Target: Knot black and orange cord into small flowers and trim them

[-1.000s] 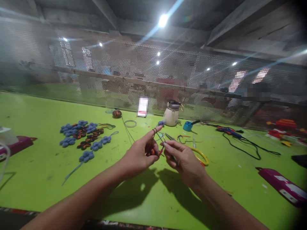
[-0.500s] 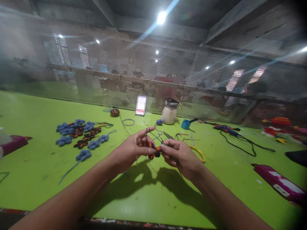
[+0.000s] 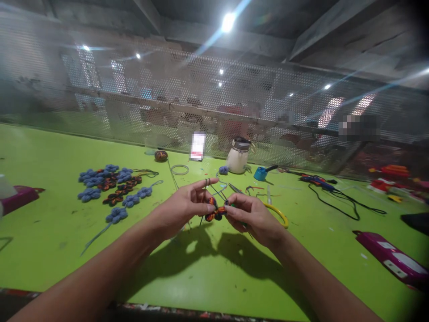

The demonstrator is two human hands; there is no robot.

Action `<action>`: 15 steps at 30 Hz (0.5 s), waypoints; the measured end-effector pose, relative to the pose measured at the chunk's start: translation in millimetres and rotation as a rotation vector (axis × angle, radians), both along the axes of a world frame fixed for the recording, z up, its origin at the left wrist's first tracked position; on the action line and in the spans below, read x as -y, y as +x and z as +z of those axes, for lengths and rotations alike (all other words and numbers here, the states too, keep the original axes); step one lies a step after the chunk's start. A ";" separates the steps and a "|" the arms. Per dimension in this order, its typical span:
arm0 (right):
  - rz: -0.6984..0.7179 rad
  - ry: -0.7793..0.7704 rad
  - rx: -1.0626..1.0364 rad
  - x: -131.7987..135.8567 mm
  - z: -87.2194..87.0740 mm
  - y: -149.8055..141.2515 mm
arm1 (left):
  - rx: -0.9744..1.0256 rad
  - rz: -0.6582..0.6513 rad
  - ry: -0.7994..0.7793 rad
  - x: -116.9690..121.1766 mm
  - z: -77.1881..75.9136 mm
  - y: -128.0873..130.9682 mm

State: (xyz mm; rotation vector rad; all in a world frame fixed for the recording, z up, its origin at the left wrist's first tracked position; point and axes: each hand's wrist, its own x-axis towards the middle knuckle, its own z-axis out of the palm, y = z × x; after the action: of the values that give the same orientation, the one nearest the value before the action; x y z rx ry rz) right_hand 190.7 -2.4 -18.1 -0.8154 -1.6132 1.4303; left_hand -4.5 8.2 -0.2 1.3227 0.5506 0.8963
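My left hand (image 3: pixel 189 201) pinches a small black, orange and red crochet flower (image 3: pixel 211 216) between thumb and fingers. Dark yarn (image 3: pixel 207 181) loops round its raised index finger and runs across to the right hand. Close beside it, my right hand (image 3: pixel 253 212) is closed on a crochet hook with a green handle (image 3: pixel 244 215); its fingertips touch the flower's right edge, and most of the hook is hidden by the fingers. Farther back, a matching yarn ball (image 3: pixel 161 155) lies with its strand trailing toward the left hand.
Blue crochet flowers (image 3: pixel 117 215) and dark orange ones (image 3: pixel 115 197) lie at left on the green table (image 3: pixel 187 286). A phone (image 3: pixel 197 146), white jar (image 3: pixel 237 157), blue pot (image 3: pixel 260 173), yellow ring (image 3: pixel 279 216) and scissors (image 3: pixel 234 188) stand or lie around. Purple power strip (image 3: pixel 390 257) at right.
The flower has turned slightly between my fingers, and the right fingertips have shifted a little. The yarn between the hands has a slightly different slant. Both hands keep their grip.
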 end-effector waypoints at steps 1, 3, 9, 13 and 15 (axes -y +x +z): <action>-0.005 0.044 0.046 -0.3 1.3 1.1 | -0.002 -0.003 0.007 0.2 0.3 -0.3; -0.032 0.144 0.153 -0.4 5.1 3.8 | -0.006 -0.009 0.017 0.7 0.8 -0.7; -0.075 0.596 0.426 2.5 18.6 15.2 | -0.038 -0.039 0.022 3.0 1.2 0.3; 0.022 0.739 0.516 4.8 25.8 19.9 | -0.038 -0.058 0.010 4.2 1.4 -0.2; 0.040 0.775 0.559 5.4 28.8 21.2 | -0.040 -0.062 0.000 4.9 2.1 -0.9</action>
State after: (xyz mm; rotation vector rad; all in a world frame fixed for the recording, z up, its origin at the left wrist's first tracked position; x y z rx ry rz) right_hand 211.9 -7.8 10.7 -0.7325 -2.3774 0.4938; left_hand -5.5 3.3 1.9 1.3525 0.5373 0.8203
